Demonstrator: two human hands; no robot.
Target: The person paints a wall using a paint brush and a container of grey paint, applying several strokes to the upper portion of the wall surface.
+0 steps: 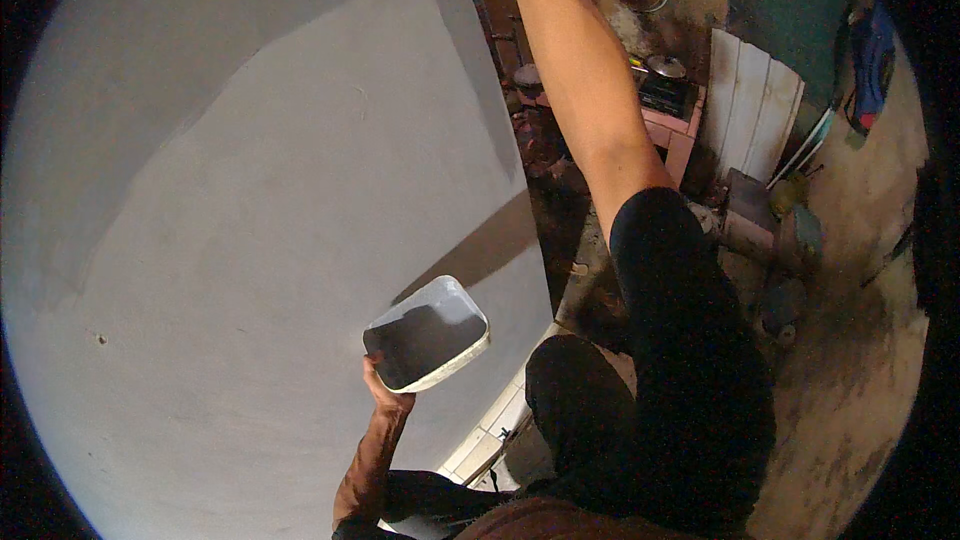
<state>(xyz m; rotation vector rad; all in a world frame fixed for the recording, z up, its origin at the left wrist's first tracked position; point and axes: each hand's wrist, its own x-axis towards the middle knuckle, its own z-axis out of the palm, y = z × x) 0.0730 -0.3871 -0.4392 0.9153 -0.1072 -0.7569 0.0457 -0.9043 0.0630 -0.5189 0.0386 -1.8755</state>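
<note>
My left hand (pixel 386 384) grips a shallow, rounded rectangular tub (pixel 424 373) by its lower left rim, the thumb over the edge. The tub is whitish outside and grey inside, with a dark shadow over much of its inside; whether that grey is a filling or the tub's floor cannot be made out. It is held in front of a smooth grey wall (pixel 300 187). My bare right forearm (pixel 581 52) reaches up past the top edge of the picture, and the right hand is out of view.
White tiles (pixel 487 420) line the wall's foot. To the right are a pink tiled counter (pixel 675 135) with a metal lid (pixel 666 66), a leaning white corrugated panel (pixel 754 105), a box-like block (pixel 750 199) and a stained brown floor (pixel 840 390).
</note>
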